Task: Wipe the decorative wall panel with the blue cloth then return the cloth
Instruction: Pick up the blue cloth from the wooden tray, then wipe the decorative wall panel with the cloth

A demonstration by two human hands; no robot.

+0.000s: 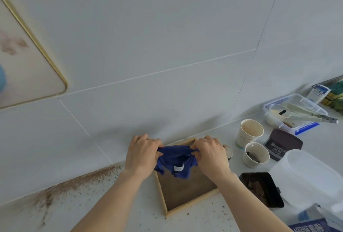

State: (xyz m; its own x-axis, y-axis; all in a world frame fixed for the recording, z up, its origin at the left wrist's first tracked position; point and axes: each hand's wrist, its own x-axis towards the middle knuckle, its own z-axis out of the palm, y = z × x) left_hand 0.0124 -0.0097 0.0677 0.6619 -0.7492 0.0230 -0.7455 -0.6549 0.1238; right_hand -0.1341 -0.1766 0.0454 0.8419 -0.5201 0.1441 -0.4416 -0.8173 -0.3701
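Note:
The blue cloth [176,163], with a small white tag, hangs bunched between both my hands above the far end of a wooden tray [193,204]. My left hand [143,154] pinches its left edge and my right hand [211,152] pinches its right edge. The decorative wall panel [24,68], pale with a thin gold frame and faint brown and blue marks, hangs on the tiled wall at the far left, well away from my hands.
Brown powder [61,189] is scattered on the counter and wall base at left. To the right stand a paper cup [249,133], a small cup [257,154], a cocoa tin [283,144], a black dish [263,189], a white plastic tub [308,177] and a clear lidded box [297,112].

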